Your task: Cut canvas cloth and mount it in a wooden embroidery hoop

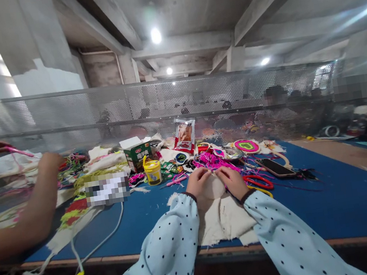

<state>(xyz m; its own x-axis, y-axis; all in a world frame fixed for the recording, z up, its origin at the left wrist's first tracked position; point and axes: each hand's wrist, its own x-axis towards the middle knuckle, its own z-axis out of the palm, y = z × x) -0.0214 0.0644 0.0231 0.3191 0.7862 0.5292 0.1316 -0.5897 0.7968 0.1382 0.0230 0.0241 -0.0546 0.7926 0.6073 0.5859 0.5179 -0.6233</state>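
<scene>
At the table's middle, my left hand (199,181) and my right hand (232,181) are both closed on the upper edge of a cream cloth (223,219). A round, taut-looking part of it (213,188) shows between them, perhaps over a hoop whose rim I cannot make out. Below, the loose cloth drapes in folds to the table's front edge. Just beyond my fingers lies a tangle of bright pink yarn (204,159). Red-handled scissors (259,182) lie beside my right hand, and a pink pen-like tool (177,180) lies beyond my left.
A yellow tub (153,172), a green box (136,153) and a foil snack packet (185,135) stand at the back. A phone (276,167) lies right. Another person's arm (32,210) reaches in at left over yarn-worked cloth, near a white cable (110,235). Perforated metal screen (151,105) behind.
</scene>
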